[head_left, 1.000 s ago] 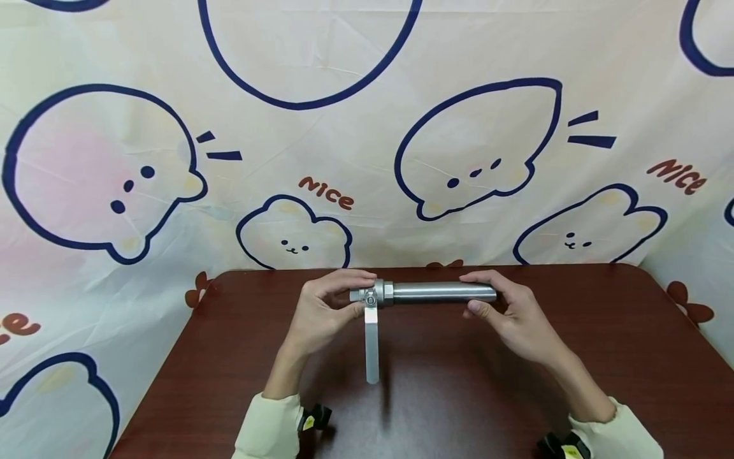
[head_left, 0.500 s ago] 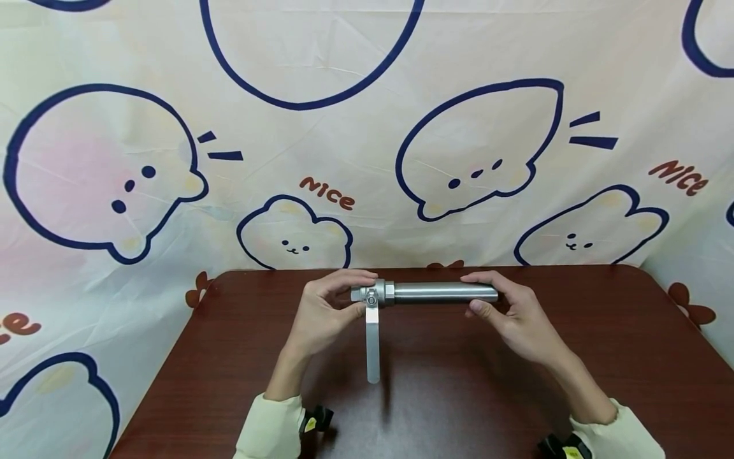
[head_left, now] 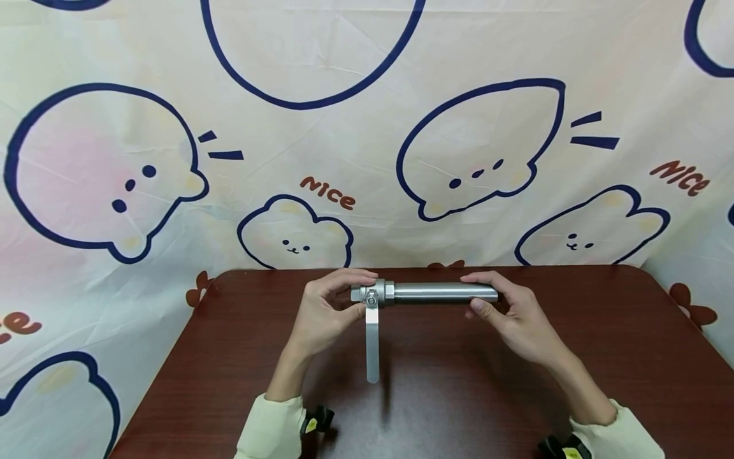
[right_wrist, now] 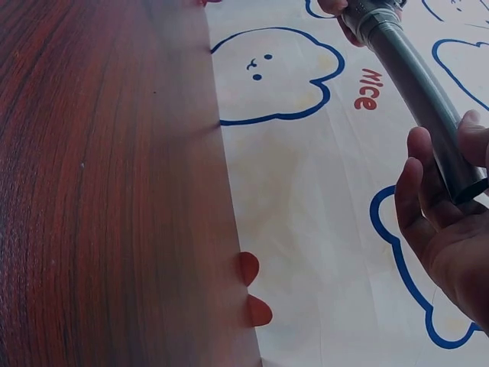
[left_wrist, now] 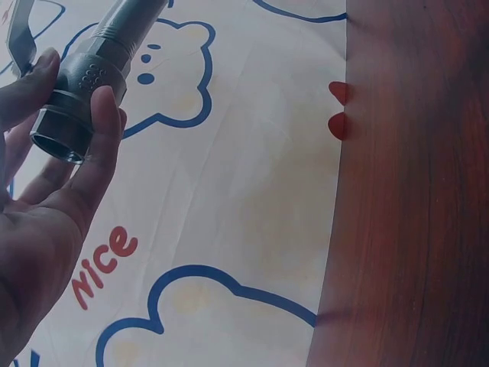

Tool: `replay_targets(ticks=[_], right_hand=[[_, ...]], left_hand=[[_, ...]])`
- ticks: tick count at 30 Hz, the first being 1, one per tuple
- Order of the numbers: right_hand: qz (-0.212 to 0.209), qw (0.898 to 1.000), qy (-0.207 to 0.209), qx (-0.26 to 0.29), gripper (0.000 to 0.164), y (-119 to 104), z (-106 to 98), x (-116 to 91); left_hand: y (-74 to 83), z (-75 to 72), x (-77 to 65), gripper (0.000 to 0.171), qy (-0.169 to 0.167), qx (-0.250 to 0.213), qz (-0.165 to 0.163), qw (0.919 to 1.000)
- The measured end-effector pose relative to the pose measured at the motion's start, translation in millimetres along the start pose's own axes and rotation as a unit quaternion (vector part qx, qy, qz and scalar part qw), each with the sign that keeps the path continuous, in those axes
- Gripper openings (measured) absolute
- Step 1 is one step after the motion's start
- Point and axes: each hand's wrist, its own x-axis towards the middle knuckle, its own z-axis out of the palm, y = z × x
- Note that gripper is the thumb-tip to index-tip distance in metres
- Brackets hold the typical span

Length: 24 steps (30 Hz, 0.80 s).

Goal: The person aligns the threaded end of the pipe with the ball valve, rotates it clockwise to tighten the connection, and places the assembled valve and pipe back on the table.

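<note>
Held level above the table is a silver ball valve (head_left: 380, 292) joined to a straight metal pipe (head_left: 432, 292). Its flat lever handle (head_left: 373, 347) points toward me. My left hand (head_left: 322, 315) grips the valve body at its left end, thumb in front and fingers behind. In the left wrist view the open end of the valve (left_wrist: 63, 141) shows between thumb and fingers. At the pipe's far right end, my right hand (head_left: 518, 315) pinches it between thumb and fingers. The right wrist view shows the pipe's open end (right_wrist: 467, 189) near the palm.
A dark brown wooden table (head_left: 229, 370) lies under both hands. Behind it hangs a pale cloth (head_left: 367, 140) with blue cartoon outlines and red "Nice" lettering, reaching down to the table's back edge. Small black wrist devices (head_left: 318, 419) sit at both cuffs.
</note>
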Motion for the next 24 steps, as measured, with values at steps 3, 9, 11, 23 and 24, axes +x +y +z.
replay_targets(ticks=[3, 9, 11, 23, 24], right_hand=[[0.001, 1.000, 0.000, 0.005, 0.037, 0.0, -0.7, 0.5], [0.016, 1.000, -0.003, 0.012, 0.035, 0.6, -1.0, 0.9], [0.020, 1.000, -0.005, 0.013, 0.035, 0.7, -0.7, 1.1], [0.027, 0.999, -0.001, 0.020, 0.037, -2.9, 1.0, 0.2], [0.025, 0.999, -0.001, 0.022, 0.038, -2.8, 1.1, 0.0]], left_hand=[[0.9, -0.3, 1.0, 0.038, -0.002, 0.006, 0.002, 1.0000], [2.9, -2.6, 1.6, 0.039, -0.009, 0.016, -0.009, 0.9998], [3.0, -3.4, 1.4, 0.039, -0.010, 0.017, -0.013, 0.9997], [2.9, 0.1, 0.3, 0.039, 0.006, 0.017, -0.034, 0.9992], [3.1, 0.3, 0.1, 0.039, 0.005, 0.017, -0.032, 0.9993]])
